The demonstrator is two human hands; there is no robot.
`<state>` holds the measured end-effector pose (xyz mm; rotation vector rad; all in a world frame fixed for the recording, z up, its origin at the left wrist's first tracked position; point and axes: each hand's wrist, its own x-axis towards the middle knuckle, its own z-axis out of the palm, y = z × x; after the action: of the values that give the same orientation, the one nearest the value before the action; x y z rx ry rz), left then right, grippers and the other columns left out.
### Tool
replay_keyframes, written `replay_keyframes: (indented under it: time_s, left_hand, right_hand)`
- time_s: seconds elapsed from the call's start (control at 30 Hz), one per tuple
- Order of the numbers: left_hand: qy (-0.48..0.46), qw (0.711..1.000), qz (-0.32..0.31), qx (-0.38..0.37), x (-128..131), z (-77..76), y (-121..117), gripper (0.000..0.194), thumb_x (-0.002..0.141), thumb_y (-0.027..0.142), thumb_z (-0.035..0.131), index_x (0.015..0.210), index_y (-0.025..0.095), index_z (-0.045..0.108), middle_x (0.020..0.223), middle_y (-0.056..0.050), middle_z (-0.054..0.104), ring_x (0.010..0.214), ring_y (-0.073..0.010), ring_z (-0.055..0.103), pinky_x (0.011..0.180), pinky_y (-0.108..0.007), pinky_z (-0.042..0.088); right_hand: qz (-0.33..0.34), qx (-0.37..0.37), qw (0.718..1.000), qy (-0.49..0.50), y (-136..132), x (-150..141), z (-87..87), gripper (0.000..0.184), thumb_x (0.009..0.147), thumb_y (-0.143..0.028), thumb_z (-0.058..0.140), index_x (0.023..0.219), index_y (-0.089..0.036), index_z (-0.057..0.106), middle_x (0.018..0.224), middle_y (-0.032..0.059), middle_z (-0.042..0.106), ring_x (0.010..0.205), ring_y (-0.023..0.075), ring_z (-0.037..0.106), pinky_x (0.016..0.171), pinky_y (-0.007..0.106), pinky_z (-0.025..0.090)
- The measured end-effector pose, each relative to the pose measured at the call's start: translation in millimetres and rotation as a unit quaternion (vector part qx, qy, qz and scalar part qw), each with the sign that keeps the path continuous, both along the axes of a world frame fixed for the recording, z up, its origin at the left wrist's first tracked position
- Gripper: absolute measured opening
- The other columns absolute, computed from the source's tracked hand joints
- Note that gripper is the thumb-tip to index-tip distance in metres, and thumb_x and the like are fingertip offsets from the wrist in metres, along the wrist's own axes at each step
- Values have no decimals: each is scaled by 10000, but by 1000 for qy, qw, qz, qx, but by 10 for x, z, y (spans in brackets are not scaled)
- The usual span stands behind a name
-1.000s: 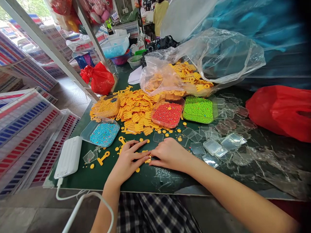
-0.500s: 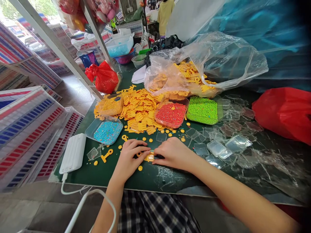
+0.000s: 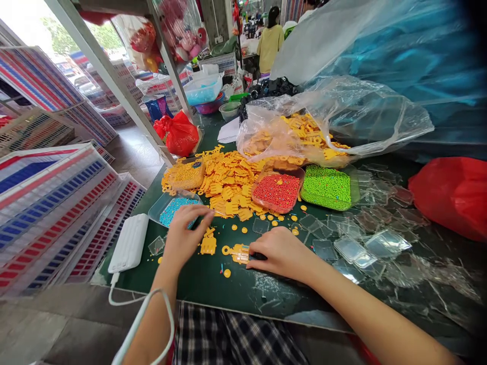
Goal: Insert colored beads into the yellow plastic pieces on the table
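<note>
Ring-ended yellow plastic piece: in the head view, this piece (image 3: 239, 253) lies flat on the dark green tabletop (image 3: 213, 291) in front of the person, ring to the left, with ribbed slots and some blue showing near its right end.
Right hand: thumb and forefinger of the right hand (image 3: 280, 252) pinch the piece at its right end.
Left hand: the left hand (image 3: 179, 234) hovers at the near side of the clear tray (image 3: 155, 212) of blue beads (image 3: 174, 208), fingers loosely bent, with nothing visible gripped.
Second yellow piece: another slotted one (image 3: 208, 244) rests just beside the left hand, between it and the pinched piece.
Yellow discs: one small round disc (image 3: 227, 273) sits near the pinched piece, on the person's side.
Weight and feel: the pinched piece looks light, stiff and smooth, so it would probably slide easily on the table; its narrow neck seems the weakest part.
Where to hold: the two long edges of the slotted body look best, keeping fingertips off the slots; the ring could serve to steady it.
Loose parts: clear plastic squares (image 3: 349, 250) lie to the right, probably slick and easily scratched.
</note>
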<state>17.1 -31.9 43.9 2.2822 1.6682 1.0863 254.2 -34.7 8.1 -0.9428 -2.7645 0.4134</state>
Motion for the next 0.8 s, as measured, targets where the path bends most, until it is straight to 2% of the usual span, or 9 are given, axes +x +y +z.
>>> replay_keyframes:
  time_s: [0.1,0.2,0.37,0.43,0.53,0.6,0.67,0.73,0.8]
  left_hand:
    - [51,992,109,23,-266,193,427,293,909,416,527,839,199,712,887,-65,732,867,-240,641,853,-386,465]
    - [171,957,235,-21,-538,303,910,308,889,404,501,856,187,718,972,-119,718,965,-325,618,855,-454,444]
    - [278,909,258,-174,-723,376,1376,304,827,389,592,660,155,692,701,-159,668,923,-416,620,809,-537,427]
    - [285,913,238,-170,-633,433,1407,317,818,378,609,599,154,659,615,-124,624,862,-401,625,799,-556,420]
    - [297,927,183,-138,-277,520,1375,338,885,378,517,711,141,684,699,-109,644,881,-357,621,829,-539,411]
    - [302,939,111,-122,96,528,1343,360,909,428,485,802,162,704,841,-101,685,879,-298,625,817,-446,436]
    - [303,946,28,-115,528,477,1320,331,893,452,525,763,204,701,824,-58,703,792,-220,630,792,-361,448]
    - [310,941,-111,-80,952,384,1318,308,918,421,503,828,212,711,775,-60,712,715,-199,623,766,-353,450]
    - [313,930,-188,-34,1305,281,1347,271,931,356,491,907,202,713,838,-72,724,780,-208,633,785,-356,450]
  right_hand:
    - [4,11,1000,3,-2,4,1,303,849,-482,652,760,-193,681,654,-6,680,596,118,585,530,291,126]
    - [11,26,1000,9,12,10,10,372,859,-524,617,718,-183,665,624,-11,655,566,106,555,523,292,125]
    - [3,35,999,-8,44,16,36,449,871,-581,564,694,-180,661,600,-5,642,538,103,518,520,292,114]
    - [2,44,999,-6,50,13,49,474,875,-594,546,679,-177,657,587,-2,635,524,103,508,521,293,112]
    - [-3,60,998,0,48,6,64,492,881,-599,523,670,-173,653,563,5,630,512,109,508,521,299,107]
    - [-9,72,997,6,43,0,70,495,886,-597,509,673,-173,650,562,12,640,516,115,515,522,304,110]
    - [-17,86,996,16,37,-5,70,499,888,-597,498,670,-173,645,562,18,647,521,119,522,526,307,121]
    - [-20,98,995,25,36,-11,62,507,891,-597,486,661,-172,642,557,21,651,519,120,527,526,308,133]
    - [-19,104,994,28,40,-18,46,518,895,-599,474,656,-173,645,553,25,655,515,121,536,518,306,139]
